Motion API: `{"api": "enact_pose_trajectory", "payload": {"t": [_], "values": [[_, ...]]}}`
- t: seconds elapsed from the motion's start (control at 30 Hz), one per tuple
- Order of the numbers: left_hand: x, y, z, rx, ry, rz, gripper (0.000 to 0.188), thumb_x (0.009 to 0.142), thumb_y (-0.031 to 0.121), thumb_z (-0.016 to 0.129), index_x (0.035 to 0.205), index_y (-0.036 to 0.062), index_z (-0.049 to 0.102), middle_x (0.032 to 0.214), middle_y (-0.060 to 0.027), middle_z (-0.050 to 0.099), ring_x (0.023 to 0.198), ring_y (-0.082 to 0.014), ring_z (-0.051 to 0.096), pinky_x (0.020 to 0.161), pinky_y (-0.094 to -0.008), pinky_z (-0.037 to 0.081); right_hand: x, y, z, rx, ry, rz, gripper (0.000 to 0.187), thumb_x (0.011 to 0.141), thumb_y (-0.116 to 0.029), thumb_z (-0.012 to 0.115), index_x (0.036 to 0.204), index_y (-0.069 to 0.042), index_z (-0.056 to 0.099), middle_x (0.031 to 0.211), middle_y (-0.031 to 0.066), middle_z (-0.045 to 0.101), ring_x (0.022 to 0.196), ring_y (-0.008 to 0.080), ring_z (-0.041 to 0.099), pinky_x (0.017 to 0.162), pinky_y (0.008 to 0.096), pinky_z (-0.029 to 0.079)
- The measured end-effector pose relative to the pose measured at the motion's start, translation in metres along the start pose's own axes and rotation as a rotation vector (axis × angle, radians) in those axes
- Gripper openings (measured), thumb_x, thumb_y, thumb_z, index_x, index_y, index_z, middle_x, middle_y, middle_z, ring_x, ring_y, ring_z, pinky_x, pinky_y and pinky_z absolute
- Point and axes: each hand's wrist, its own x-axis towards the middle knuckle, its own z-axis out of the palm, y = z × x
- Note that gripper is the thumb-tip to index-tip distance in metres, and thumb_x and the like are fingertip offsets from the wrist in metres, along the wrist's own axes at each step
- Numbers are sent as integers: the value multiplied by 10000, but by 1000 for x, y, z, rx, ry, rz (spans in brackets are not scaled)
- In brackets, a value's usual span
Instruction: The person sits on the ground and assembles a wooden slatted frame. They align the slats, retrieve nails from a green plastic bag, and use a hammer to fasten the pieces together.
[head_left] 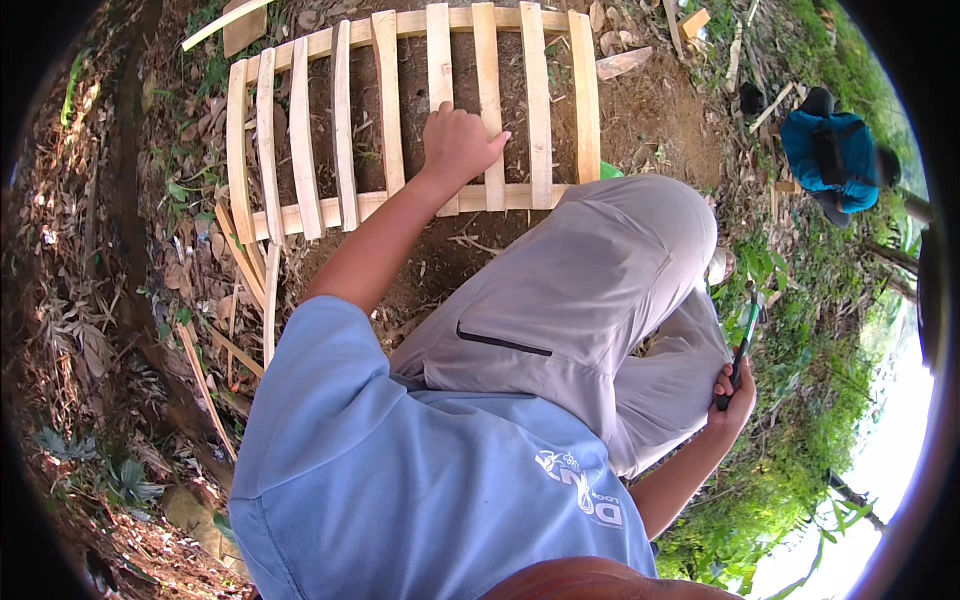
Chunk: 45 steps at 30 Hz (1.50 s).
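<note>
A frame of pale wooden slats lies across two rails (400, 25) on the ground beyond my knees. Over its middle, my left hand (460, 145) has its fingers curled down around a slat (440, 55), and its thumb reaches the neighbouring slat (487, 70). Its fingertips are partly hidden beneath the hand. Out to the right beside my leg, my right hand (737, 392) is wrapped around the black grip of a hammer (750, 325) with a green shaft. The hammer's head points away from me and is small in view.
Loose wooden strips (240, 265) lie left of the frame among dry leaves. A wood offcut (624, 63) rests on bare soil near its far right corner. Another person in a teal shirt (825, 150) bends down at the upper right. Green plants (800, 400) grow along the right.
</note>
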Motion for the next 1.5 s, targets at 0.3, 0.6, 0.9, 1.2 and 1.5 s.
{"api": "enact_pose_trajectory", "payload": {"t": [0.3, 0.6, 0.9, 1.2, 1.5], "values": [[-1, 4, -6, -13, -62, -48, 615, 933, 581, 751, 748, -4, 794, 788, -159, 738, 981, -324, 659, 872, -458, 525, 1, 0, -2, -19, -8, 3, 409, 1129, -254, 577, 1399, 51, 615, 828, 39, 595, 557, 46, 431, 479, 206, 350], [-3, 0, 6, -36, 125, 29, 652, 883, 601, 783, 678, -15, 731, 699, -169, 679, 852, -350, 653, 784, -463, 550, -1, -1, 0, -29, 20, -8, 391, 1118, -246, 604, 1365, 56, 625, 825, 46, 606, 554, 49, 438, 479, 210, 359], [2, -26, -2, -287, 216, 66, 397, 955, 382, 787, 993, -2, 693, 1035, -148, 669, 1071, -327, 598, 933, -463, 525, 1, -4, 34, -74, 33, -68, 329, 1110, -235, 630, 1321, 17, 651, 826, 45, 618, 549, 53, 444, 483, 220, 383], [-12, -28, -15, -159, 166, 624, 644, 980, 351, 698, 1459, -42, 525, 1290, -196, 565, 1234, -367, 520, 1141, -475, 390, 0, -18, 61, -172, 46, -83, 219, 1100, -222, 643, 1162, -14, 666, 799, 34, 605, 542, 67, 448, 481, 245, 384], [-47, -25, 9, -130, -81, 793, 980, 808, 540, 861, 1494, -63, 507, 1377, -178, 562, 1311, -344, 504, 1199, -476, 356, 5, -12, 13, -126, 65, 42, 376, 1116, -261, 610, 1363, 19, 642, 825, 24, 601, 564, 49, 420, 502, 222, 355]]}}
